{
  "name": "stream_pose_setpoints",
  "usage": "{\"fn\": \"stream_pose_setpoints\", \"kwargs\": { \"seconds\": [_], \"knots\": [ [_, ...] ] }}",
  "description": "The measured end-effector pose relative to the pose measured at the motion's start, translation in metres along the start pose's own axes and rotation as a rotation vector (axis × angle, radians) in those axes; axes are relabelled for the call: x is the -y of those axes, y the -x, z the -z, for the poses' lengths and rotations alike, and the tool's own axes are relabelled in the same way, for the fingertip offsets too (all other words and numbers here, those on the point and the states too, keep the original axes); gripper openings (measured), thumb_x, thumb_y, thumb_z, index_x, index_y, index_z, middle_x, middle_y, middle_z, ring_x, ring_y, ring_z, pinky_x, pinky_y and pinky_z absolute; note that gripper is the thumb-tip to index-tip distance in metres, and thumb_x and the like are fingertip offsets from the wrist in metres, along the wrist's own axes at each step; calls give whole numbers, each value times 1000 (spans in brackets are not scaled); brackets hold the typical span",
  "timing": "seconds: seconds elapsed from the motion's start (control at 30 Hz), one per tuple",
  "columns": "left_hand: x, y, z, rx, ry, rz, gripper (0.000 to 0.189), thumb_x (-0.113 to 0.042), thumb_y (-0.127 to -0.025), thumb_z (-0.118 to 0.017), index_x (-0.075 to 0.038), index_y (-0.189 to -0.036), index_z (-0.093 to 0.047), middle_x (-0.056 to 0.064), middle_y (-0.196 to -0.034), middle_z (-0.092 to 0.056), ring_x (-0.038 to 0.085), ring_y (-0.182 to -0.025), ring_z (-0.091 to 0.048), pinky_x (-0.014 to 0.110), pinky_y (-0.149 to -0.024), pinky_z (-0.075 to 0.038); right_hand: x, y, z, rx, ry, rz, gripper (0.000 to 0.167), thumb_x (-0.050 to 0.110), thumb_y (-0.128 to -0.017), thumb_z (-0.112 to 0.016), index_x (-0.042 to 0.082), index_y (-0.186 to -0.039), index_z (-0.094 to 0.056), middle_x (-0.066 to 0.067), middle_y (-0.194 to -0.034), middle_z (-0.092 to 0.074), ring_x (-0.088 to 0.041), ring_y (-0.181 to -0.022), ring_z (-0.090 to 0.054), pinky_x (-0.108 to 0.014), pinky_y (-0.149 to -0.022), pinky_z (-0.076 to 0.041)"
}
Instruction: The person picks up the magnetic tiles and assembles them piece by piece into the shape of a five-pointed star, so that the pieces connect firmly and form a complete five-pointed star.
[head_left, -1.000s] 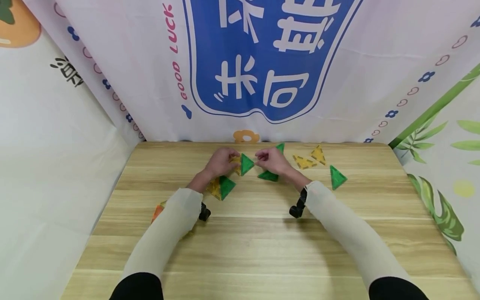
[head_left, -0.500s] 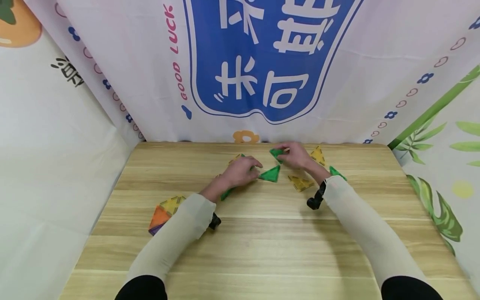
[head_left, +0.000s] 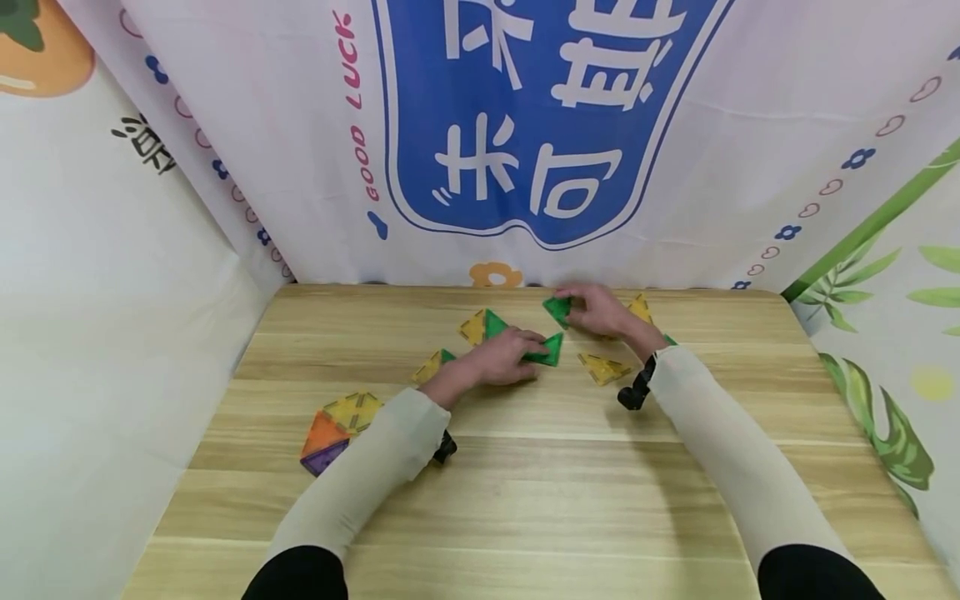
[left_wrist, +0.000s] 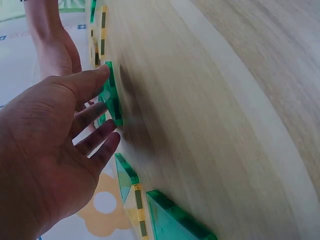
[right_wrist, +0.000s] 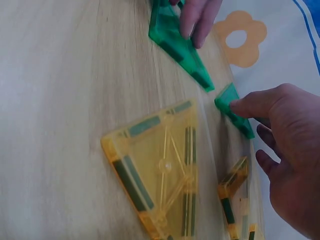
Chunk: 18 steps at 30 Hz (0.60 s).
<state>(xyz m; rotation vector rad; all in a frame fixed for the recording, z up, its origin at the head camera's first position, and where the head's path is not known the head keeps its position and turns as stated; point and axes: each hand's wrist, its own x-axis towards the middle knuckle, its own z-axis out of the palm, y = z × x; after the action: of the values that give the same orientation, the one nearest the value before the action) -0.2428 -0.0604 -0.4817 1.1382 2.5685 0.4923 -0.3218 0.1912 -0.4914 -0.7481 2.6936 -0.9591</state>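
Note:
My left hand (head_left: 502, 357) reaches over a green triangular magnetic tile (head_left: 552, 350). The left wrist view has its thumb at one end of that tile (left_wrist: 112, 95) and fingertips at the other, gripping it. Near the table's back edge, my right hand (head_left: 600, 310) pinches a second green triangular tile (head_left: 557, 310). In the right wrist view the thumb lies on this tile's face (right_wrist: 234, 110); the index fingertip is hidden behind it. Left of the left hand lie a yellow tile (head_left: 472, 327) and a green tile (head_left: 493, 323) side by side.
Nearer me lies a yellow triangular tile (head_left: 603, 369); another yellow tile (head_left: 640, 308) is partly behind the right hand. A second yellow tile (head_left: 428, 367) and green tile pair sits by the left wrist. Yellow, orange (head_left: 324, 433) and purple tiles form a group at left.
My left hand has left the yellow and green pair and moved right onto a green tile. My right hand has shifted right to the back green tile. One yellow tile now lies nearer me.

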Motion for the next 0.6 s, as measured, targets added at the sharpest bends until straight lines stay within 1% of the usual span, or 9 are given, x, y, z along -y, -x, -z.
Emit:
{"fn": "stream_pose_setpoints", "kwargs": {
  "seconds": [0.13,0.27,0.37,0.47,0.6],
  "knots": [
    [0,1,0,23,-25,9,45,-28,-106,-67,-11,-148,-62,11,-162,-49,32,-150,-44,45,-126,-33,-5,-1,0,13,13,6,48,3,-96,-72,0,-143,-64,-21,-156,-54,-42,-149,-43,-56,-124,-33],
    [-1,3,3,36,-5,-1,40,-26,-106,-68,-10,-143,-67,12,-160,-51,31,-148,-48,43,-125,-36,-7,-1,-1,1,8,5,49,7,-95,-78,-1,-142,-65,-22,-152,-57,-43,-145,-47,-57,-121,-37],
    [-1,5,5,32,21,-4,35,-24,-105,-70,-9,-137,-72,11,-156,-57,28,-144,-53,41,-122,-40,-6,-1,-2,-16,16,-3,50,12,-92,-84,0,-138,-68,-22,-146,-62,-41,-137,-54,-56,-115,-43],
    [-2,5,6,22,42,7,30,-24,-103,-73,-10,-129,-77,8,-150,-62,25,-139,-58,39,-119,-44,-5,-2,-3,-36,59,2,52,20,-89,-88,0,-134,-71,-22,-139,-66,-40,-127,-60,-54,-107,-49],
    [-2,5,5,7,67,16,23,-25,-100,-77,-12,-118,-81,6,-143,-68,24,-134,-62,39,-117,-46,-4,-1,-6,-55,106,4,54,26,-87,-91,-1,-131,-73,-22,-132,-70,-38,-119,-63,-51,-100,-51]
  ]
}}
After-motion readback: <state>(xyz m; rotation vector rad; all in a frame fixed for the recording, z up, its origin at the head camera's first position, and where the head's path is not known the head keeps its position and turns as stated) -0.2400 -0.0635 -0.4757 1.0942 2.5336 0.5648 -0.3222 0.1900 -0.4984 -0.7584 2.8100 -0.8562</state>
